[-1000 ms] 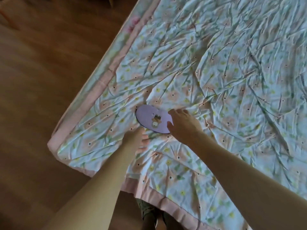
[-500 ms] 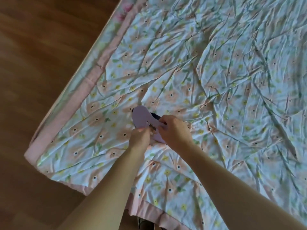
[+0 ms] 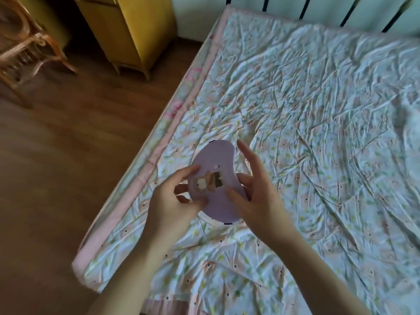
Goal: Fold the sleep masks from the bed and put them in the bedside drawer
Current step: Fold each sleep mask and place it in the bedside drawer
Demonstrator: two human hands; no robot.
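Observation:
A lilac sleep mask point(image 3: 218, 160) with a small brown and white animal picture on its front is held up above the bed point(image 3: 318, 133), spread out full length and tilted. My left hand point(image 3: 175, 198) pinches its left edge near the picture. My right hand point(image 3: 252, 192) holds its right edge with the thumb on the front and the fingers stretched up behind. Short dark strap ends show at the mask's top and bottom tips. The bed has a crumpled floral sheet with a pink border.
A yellow wooden cabinet point(image 3: 136, 30) on short legs stands on the brown wooden floor point(image 3: 56, 178) beyond the bed's left corner. A rattan chair point(image 3: 25, 46) is at the top left. Dark headboard bars point(image 3: 306, 7) line the far end of the bed.
The mask lay flat on the sheet a second ago. Both hands took hold of it and lifted it off the bed. The view has swung up toward the cabinet and headboard.

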